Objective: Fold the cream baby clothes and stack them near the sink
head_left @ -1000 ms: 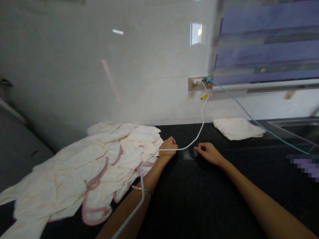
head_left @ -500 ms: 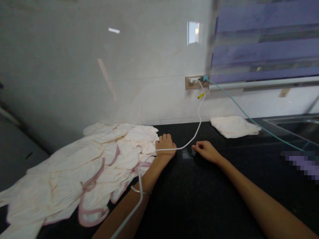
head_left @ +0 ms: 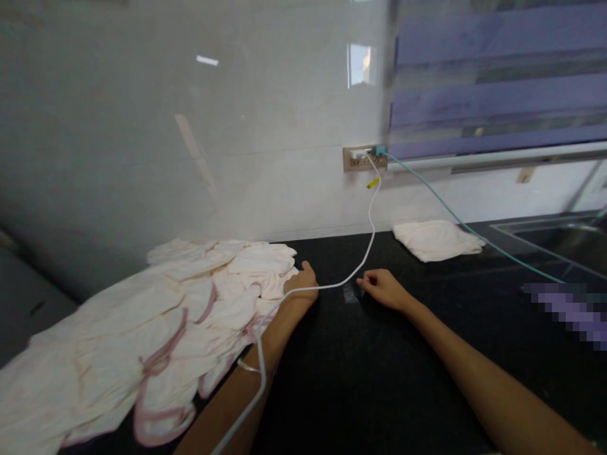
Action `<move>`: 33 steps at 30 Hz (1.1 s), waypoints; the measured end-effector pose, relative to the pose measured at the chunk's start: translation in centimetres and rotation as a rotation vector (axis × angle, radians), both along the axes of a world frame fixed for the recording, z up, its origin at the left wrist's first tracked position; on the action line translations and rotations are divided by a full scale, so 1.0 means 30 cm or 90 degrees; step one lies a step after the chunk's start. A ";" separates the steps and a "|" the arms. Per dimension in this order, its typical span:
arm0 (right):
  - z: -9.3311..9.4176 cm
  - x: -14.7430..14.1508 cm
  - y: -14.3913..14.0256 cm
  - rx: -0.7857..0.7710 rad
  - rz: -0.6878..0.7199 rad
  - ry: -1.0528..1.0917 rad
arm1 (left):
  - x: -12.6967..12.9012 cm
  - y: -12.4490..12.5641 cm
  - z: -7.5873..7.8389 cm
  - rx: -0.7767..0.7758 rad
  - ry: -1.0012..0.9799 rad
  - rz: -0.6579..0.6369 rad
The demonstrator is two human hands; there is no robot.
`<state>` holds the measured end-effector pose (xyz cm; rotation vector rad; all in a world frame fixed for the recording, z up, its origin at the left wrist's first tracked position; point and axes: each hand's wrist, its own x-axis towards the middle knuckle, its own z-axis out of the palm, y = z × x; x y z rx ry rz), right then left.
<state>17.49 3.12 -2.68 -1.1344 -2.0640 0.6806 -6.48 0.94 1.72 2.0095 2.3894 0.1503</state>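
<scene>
My left hand [head_left: 302, 282] is at the right edge of a heap of white cloth garments [head_left: 161, 316] with pink trim. It touches the cloth there, but most of its fingers are hidden, so I cannot see whether they grip it. A white cable [head_left: 332, 286] passes over that wrist, and a thin bracelet [head_left: 248, 365] circles the forearm. On the black counter [head_left: 360, 379], my right hand [head_left: 383, 289] rests with curled fingers, thumb and forefinger together and nothing visible in them. Beside its fingertips is a small clear, shiny patch [head_left: 349, 294].
A folded white cloth [head_left: 436, 240] lies near the wall at the right. The white cable and a green cable [head_left: 441, 199] run from a wall socket [head_left: 365, 159]. Far right are a sink [head_left: 564, 243] and a blurred purple thing [head_left: 564, 309].
My left hand has moved slightly left and turned, its fingers now towards the garments. The right hand keeps its curled shape on the counter. The view has shifted a little.
</scene>
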 end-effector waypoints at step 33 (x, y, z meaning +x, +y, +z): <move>0.015 -0.077 -0.061 0.124 0.219 0.059 | 0.176 -0.096 -0.037 0.113 -0.738 -0.395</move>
